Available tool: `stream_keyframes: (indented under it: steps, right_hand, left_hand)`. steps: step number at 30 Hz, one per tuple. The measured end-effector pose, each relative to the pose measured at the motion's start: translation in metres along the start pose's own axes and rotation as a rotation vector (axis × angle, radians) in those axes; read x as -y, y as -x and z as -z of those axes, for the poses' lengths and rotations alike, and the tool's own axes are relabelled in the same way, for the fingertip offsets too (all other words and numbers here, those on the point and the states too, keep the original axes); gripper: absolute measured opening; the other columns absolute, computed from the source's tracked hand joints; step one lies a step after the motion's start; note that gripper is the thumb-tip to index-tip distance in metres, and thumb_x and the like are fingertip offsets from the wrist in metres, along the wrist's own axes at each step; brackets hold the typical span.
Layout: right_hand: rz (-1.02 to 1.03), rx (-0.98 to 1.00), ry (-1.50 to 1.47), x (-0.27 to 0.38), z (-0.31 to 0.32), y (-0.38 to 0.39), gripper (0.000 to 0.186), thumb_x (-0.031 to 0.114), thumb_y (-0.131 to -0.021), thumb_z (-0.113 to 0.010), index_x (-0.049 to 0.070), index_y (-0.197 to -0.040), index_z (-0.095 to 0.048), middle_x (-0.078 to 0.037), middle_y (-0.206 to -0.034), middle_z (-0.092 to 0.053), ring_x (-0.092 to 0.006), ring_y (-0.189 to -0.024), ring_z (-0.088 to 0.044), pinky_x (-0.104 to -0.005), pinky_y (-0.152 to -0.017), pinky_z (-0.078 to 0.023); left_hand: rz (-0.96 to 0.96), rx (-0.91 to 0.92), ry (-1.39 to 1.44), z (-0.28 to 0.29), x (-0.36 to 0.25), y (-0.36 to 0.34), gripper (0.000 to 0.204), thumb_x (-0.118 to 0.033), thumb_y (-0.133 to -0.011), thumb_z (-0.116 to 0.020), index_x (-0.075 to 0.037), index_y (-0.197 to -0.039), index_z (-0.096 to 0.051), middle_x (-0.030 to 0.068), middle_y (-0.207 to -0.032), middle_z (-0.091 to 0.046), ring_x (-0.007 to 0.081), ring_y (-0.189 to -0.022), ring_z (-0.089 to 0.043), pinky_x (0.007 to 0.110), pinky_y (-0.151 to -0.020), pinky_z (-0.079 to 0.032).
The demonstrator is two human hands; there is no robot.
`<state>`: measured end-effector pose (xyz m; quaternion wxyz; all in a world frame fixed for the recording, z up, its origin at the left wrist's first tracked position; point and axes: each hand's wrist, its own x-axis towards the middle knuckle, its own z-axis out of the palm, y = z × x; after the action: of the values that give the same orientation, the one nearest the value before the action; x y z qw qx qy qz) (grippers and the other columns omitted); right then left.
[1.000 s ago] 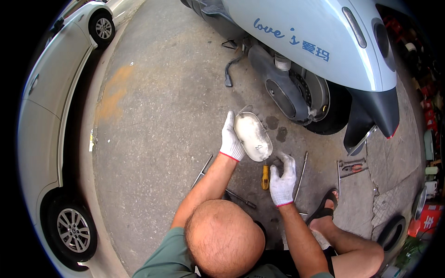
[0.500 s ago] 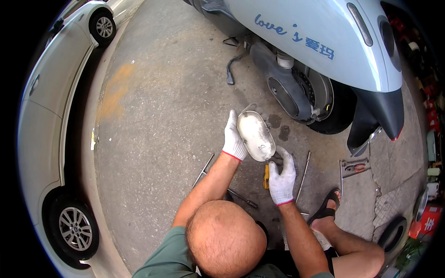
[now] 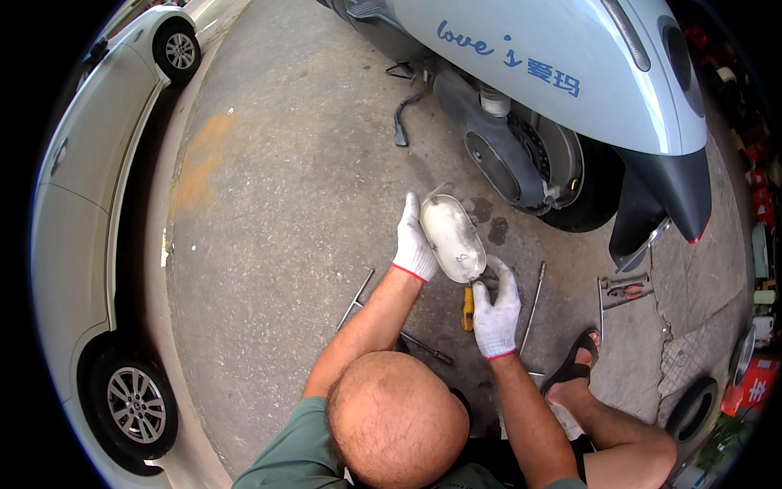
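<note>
Fingers [image 3: 408,218] of the left hand [image 3: 417,254] are gripping 1 pale oval cover [image 3: 452,236] by its left rim, over the ground [image 3: 269,244]; the right hand [image 3: 498,314] is resting curled at its lower end, pinching or not I cannot tell. It is probably weighing little, feeling stiff and slick, its rim offering the best hold. 1 yellow handle [image 3: 467,311], 1 pair of pliers [image 3: 629,291] and 1 scooter [image 3: 562,49] are showing nearby.

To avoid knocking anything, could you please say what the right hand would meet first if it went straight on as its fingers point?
Probably the lower end of the pale oval cover; with depth unclear, the right hand may already touch it.
</note>
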<state>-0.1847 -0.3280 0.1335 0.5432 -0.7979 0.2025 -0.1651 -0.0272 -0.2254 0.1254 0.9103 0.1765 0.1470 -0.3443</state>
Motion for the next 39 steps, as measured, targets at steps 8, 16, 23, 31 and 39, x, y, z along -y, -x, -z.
stream_keyframes:
  steps: [8, 16, 23, 31, 39]
  right_hand:
    - [-0.004, 0.002, -0.009, 0.002, 0.002, -0.001, 0.053, -0.005, -0.083, -0.064, -0.001, -0.134, -0.052, -0.016, -0.117, -0.062, -0.0232, -0.089, -0.064, -0.0353, -0.083, -0.053]
    - [0.013, -0.018, 0.048, 0.008, -0.006, -0.007, 0.062, -0.001, -0.081, -0.070, -0.002, -0.138, -0.048, -0.015, -0.115, -0.060, -0.0240, -0.093, -0.063, -0.0360, -0.085, -0.052]
    - [-0.124, -0.084, -0.260, -0.008, -0.018, -0.048, 0.058, 0.005, -0.088, -0.069, -0.004, -0.140, -0.045, -0.014, -0.123, -0.059, -0.0184, -0.102, -0.060, -0.0328, -0.090, -0.051]
    - [-0.111, -0.087, -0.300, -0.009, -0.023, -0.092, 0.055, 0.006, -0.089, -0.068, -0.006, -0.139, -0.047, -0.015, -0.125, -0.060, -0.0192, -0.105, -0.060, -0.0320, -0.091, -0.050]
    - [-0.227, -0.082, -0.472, -0.008, -0.029, -0.106, 0.048, 0.006, -0.093, -0.065, -0.006, -0.138, -0.051, -0.011, -0.122, -0.063, -0.0157, -0.103, -0.061, -0.0284, -0.091, -0.048]
  left_hand:
    - [0.012, -0.055, -0.010, -0.007, 0.001, -0.001, 0.075, -0.069, -0.100, -0.020, -0.014, -0.144, -0.046, 0.0235, -0.119, -0.065, 0.0386, -0.102, -0.065, 0.055, -0.090, -0.055]
    - [-0.089, -0.063, -0.118, -0.004, 0.005, -0.015, 0.068, -0.063, -0.103, -0.024, -0.013, -0.143, -0.046, 0.0215, -0.122, -0.063, 0.0358, -0.104, -0.064, 0.052, -0.093, -0.053]
    - [-0.173, -0.064, -0.215, -0.020, 0.002, -0.044, 0.052, -0.049, -0.106, -0.040, -0.010, -0.139, -0.049, 0.0132, -0.119, -0.062, 0.0263, -0.104, -0.062, 0.046, -0.092, -0.054]
    - [-0.284, -0.046, -0.339, -0.026, -0.011, -0.080, 0.047, -0.039, -0.106, -0.042, -0.008, -0.140, -0.050, 0.0115, -0.127, -0.060, 0.0243, -0.111, -0.060, 0.043, -0.097, -0.050]
    - [-0.404, -0.138, -0.584, -0.033, -0.017, -0.094, 0.047, -0.038, -0.104, -0.046, -0.005, -0.138, -0.053, 0.0112, -0.129, -0.060, 0.0220, -0.115, -0.058, 0.040, -0.096, -0.049]
